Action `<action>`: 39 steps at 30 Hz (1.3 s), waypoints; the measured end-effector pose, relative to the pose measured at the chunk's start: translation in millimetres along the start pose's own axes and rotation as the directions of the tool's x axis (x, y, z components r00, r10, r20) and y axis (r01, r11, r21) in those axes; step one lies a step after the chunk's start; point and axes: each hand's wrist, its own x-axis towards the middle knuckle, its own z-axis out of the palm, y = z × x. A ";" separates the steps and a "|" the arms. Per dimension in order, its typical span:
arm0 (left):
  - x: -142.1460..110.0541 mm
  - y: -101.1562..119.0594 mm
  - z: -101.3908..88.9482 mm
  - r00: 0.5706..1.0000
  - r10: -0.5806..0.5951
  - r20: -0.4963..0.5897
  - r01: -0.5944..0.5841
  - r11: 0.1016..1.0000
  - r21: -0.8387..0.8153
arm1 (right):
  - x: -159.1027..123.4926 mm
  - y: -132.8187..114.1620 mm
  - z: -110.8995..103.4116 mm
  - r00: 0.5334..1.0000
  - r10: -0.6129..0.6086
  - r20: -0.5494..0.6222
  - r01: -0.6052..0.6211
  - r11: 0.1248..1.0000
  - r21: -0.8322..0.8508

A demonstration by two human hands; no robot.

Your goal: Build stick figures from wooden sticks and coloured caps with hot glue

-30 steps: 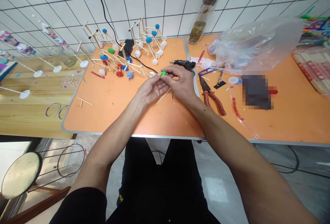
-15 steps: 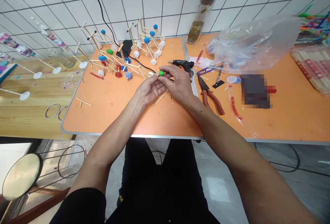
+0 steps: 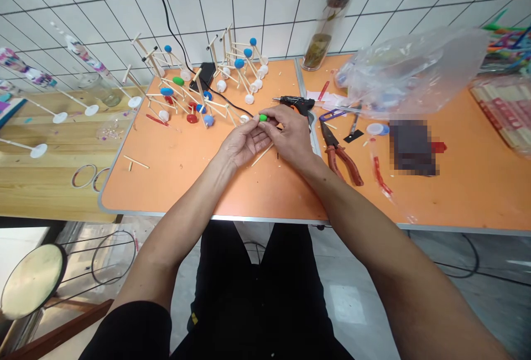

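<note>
Between the fingertips of both hands is a small green cap (image 3: 263,118), round and bright. My left hand (image 3: 245,144) pinches its left side, palm partly turned up. From the right, my right hand (image 3: 290,132) grips the cap with thumb and forefinger. A thin wooden stick (image 3: 261,156) lies on the table just below the hands. Behind my right hand rests a black and orange glue gun (image 3: 296,103). Left of the hands stand several stick frames with coloured caps, one bearing a blue cap (image 3: 239,63) and another a green oval piece (image 3: 178,81).
Red-handled pliers (image 3: 342,155) lie right of my right arm. Farther right are a clear plastic bag (image 3: 415,72) and a pixelated dark object (image 3: 412,147). A glass tea bottle (image 3: 321,45) stands by the tiled wall. A black phone (image 3: 203,76) lies behind the frames.
The view has shifted slightly. Both hands stay together on the green cap, with little visible movement.
</note>
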 end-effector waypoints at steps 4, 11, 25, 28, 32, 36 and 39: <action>-1.8 0.7 1.1 1.000 0.000 0.010 0.000 1.000 0.009 | -0.4 0.9 0.2 1.000 -0.022 -0.003 0.022 1.000 0.006; -0.9 0.6 1.0 1.000 -0.011 0.003 0.011 1.000 -0.005 | -1.1 1.9 0.9 1.000 -0.012 -0.001 0.012 0.999 -0.031; 2.7 -0.7 -1.8 0.999 -0.008 0.034 0.008 1.000 0.005 | -1.3 -0.3 0.1 0.999 -0.017 -0.046 0.015 0.999 -0.028; 4.9 -1.6 -4.1 0.999 -0.008 0.041 0.008 1.000 0.006 | -1.1 -1.0 0.5 0.999 -0.023 -0.041 0.022 0.999 -0.031; 6.1 -1.7 -6.2 0.999 -0.021 0.033 0.021 1.000 0.006 | -1.6 -2.3 1.3 1.000 -0.004 -0.031 0.003 0.999 -0.045; 6.1 -1.3 -6.4 1.000 -0.015 0.025 0.014 0.999 0.034 | -2.5 -0.7 1.4 1.000 -0.014 -0.026 0.012 0.998 -0.056; 5.4 -1.3 -5.3 1.000 -0.011 0.016 0.010 0.999 0.048 | -2.8 0.3 1.2 1.000 -0.016 -0.018 0.015 0.998 -0.057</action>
